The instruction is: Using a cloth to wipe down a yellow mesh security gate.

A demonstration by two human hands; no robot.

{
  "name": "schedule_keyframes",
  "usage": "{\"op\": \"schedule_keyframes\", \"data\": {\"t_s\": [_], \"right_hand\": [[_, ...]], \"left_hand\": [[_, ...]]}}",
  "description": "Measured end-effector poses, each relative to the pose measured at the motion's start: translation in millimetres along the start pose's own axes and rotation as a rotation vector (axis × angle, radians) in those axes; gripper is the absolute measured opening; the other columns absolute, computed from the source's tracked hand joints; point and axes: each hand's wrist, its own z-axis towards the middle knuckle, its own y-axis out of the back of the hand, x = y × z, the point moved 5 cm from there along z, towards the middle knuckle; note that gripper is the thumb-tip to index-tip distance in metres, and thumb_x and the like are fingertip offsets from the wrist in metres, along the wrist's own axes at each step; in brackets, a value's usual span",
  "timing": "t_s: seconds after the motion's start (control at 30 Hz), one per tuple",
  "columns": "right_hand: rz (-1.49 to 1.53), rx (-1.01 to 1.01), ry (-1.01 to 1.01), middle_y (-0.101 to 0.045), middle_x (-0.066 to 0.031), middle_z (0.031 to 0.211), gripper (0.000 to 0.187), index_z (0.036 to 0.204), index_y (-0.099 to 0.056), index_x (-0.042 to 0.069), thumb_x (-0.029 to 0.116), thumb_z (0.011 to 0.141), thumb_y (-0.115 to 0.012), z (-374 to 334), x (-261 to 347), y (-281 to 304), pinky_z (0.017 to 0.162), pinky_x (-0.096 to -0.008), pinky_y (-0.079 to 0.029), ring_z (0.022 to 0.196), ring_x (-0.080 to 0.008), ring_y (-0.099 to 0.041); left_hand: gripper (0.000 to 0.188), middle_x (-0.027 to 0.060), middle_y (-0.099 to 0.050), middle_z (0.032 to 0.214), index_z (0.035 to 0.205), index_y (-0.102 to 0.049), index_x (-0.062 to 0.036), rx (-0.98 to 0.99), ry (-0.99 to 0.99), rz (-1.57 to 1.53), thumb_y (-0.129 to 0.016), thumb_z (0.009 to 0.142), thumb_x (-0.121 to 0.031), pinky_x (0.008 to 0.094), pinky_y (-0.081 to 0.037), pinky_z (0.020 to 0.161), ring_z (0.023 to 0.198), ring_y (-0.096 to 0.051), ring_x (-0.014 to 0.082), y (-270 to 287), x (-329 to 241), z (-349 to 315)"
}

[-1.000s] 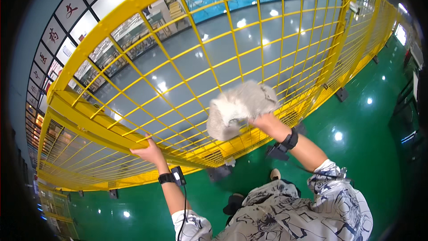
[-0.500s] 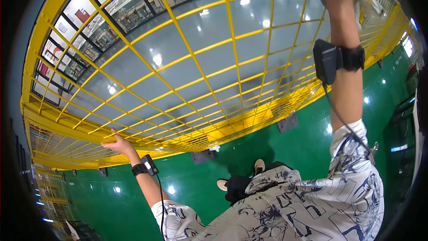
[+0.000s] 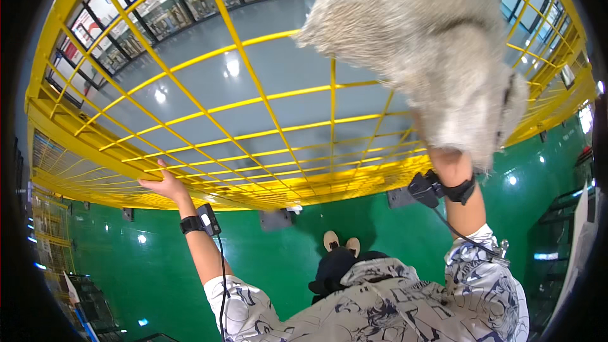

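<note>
My left hand (image 3: 166, 185) is at the corner post (image 3: 92, 138) of a yellow wire-mesh fence (image 3: 269, 96). Its thumb lies over the mesh side and its other fingers reach round the post. A shaggy greyish-beige rag (image 3: 405, 22) covers my right hand, so the fingers there are hidden. The rag hangs down past the wrist and is smeared by motion, in front of the fence's upper right part. I cannot tell whether it touches the wires. Black straps with small devices sit on both wrists, the right one (image 3: 459, 191) just below the rag.
Green shiny floor (image 3: 266, 272) lies under my feet, with dark fence foot plates (image 3: 275, 219) along the fence's base. Behind the mesh are a grey floor (image 3: 218, 104) and glazed partitions. Dark racks (image 3: 557, 228) stand at the right. Cables (image 3: 221, 272) run along both arms.
My right hand has come down and nearer from the top right with the rag, which now fills much of the upper right. My left hand stays at the post. My feet have moved closer together.
</note>
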Motion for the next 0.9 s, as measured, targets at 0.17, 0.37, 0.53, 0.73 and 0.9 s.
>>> {"op": "schedule_keyframes", "data": {"t_s": [0.17, 0.37, 0.53, 0.73, 0.9], "right_hand": [[0.121, 0.165, -0.037, -0.056, -0.0140, 0.126, 0.041, 0.128, -0.054, 0.006, 0.014, 0.088, -0.058, -53, 8, -35, 0.096, -0.0387, -0.043, 0.115, -0.0272, -0.054], [0.178, 0.187, -0.031, -0.058, -0.0147, 0.124, 0.041, 0.127, -0.055, 0.005, 0.013, 0.087, -0.059, -59, 7, -45, 0.093, -0.0389, -0.045, 0.112, -0.0277, -0.056], [0.249, 0.145, -0.003, -0.060, -0.0153, 0.121, 0.041, 0.126, -0.055, 0.005, 0.012, 0.086, -0.060, -56, 6, -45, 0.091, -0.0391, -0.047, 0.109, -0.0281, -0.058], [0.203, -0.461, 0.540, -0.061, -0.0159, 0.118, 0.041, 0.125, -0.056, 0.004, 0.011, 0.085, -0.061, 101, -8, 25, 0.088, -0.0393, -0.049, 0.106, -0.0286, -0.060], [0.188, -0.804, 0.150, -0.062, -0.0152, 0.099, 0.039, 0.106, -0.061, 0.001, 0.031, 0.081, -0.063, 218, 38, 95, 0.078, -0.0397, -0.049, 0.090, -0.0229, -0.060]], "left_hand": [[0.093, 0.0283, -0.045, 0.131, 0.139, -0.024, 0.0087, 0.094, 0.080, -0.099, -0.075, 0.079, -0.041, 0.0429, -0.041, 0.098, 0.115, -0.050, 0.0372, 6, -4, 14], [0.089, 0.0283, -0.045, 0.130, 0.138, -0.025, 0.0082, 0.117, 0.043, -0.033, -0.075, 0.079, -0.036, 0.0411, -0.042, 0.096, 0.113, -0.051, 0.0359, -4, 1, 13], [0.086, 0.0270, -0.046, 0.128, 0.137, -0.026, 0.0064, 0.104, 0.047, -0.048, -0.076, 0.079, -0.034, 0.0400, -0.044, 0.094, 0.110, -0.053, 0.0336, 1, -2, 14], [0.088, 0.0270, -0.045, 0.130, 0.138, -0.026, 0.0063, 0.120, 0.033, 0.012, -0.076, 0.079, -0.034, 0.0416, -0.043, 0.097, 0.114, -0.051, 0.0339, 4, 0, 13], [0.090, 0.0273, -0.045, 0.129, 0.138, -0.026, 0.0064, 0.151, 0.119, 0.006, -0.077, 0.077, -0.036, 0.0423, -0.042, 0.096, 0.114, -0.050, 0.0356, -2, -14, 9]]}}
